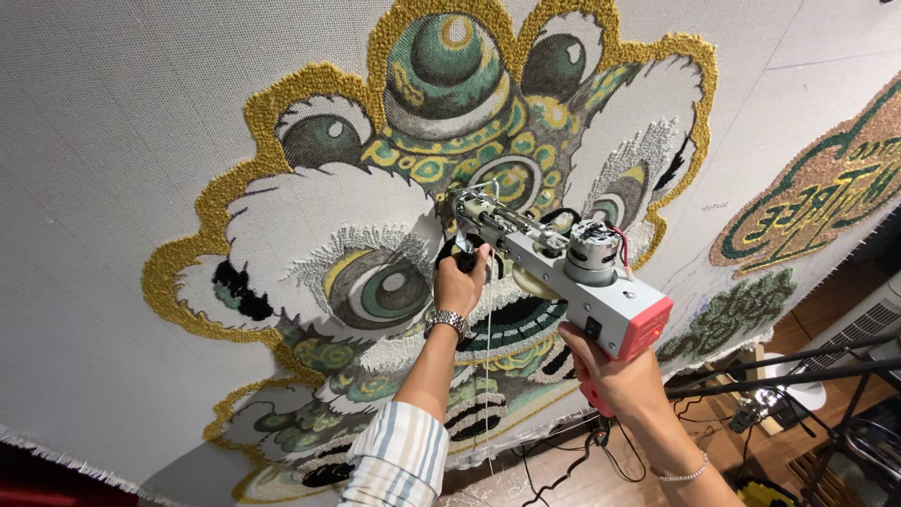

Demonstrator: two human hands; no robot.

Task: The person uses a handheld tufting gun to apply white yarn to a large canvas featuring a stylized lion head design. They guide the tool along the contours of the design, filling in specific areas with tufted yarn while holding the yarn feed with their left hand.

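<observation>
We press the tufting gun [563, 272] needle-first against the lion-head rug cloth [122, 141]: left hand [460, 282] closed on its front handle steadies, right hand [615, 376] wraps the red grip below.

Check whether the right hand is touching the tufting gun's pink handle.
Touching. The head view shows the right hand wrapped around the pink handle below the grey body of the tufting gun, fingers closed with no gap.

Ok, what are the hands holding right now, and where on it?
Both hold the tufting gun: the left hand grips the front handle near the needle, and the right hand grips the red rear handle underneath.
</observation>
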